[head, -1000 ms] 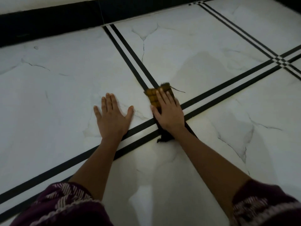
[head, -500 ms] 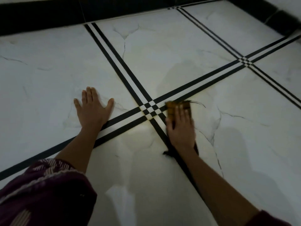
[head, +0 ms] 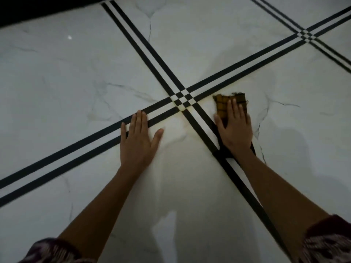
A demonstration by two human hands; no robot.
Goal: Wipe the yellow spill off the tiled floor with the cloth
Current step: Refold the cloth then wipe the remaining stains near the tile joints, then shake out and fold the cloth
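My right hand [head: 234, 128] lies flat with fingers straight, pressing the checked yellow-brown cloth [head: 224, 103] right of the middle so it rubs. The faint yellow spill [head: 182, 120] sits beside it. My left hand [head: 138, 137] lies spread on the white tiled floor [head: 66, 82], holding me up.

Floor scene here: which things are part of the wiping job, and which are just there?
Part of the job:
- yellow-and-black checked cloth, pressed flat under the right hand
- faint yellowish spill near the stripe crossing
- white marble-look tiled floor

Just there:
- left hand, flat on the floor, bracing
- black double stripes
- patterned maroon sleeves
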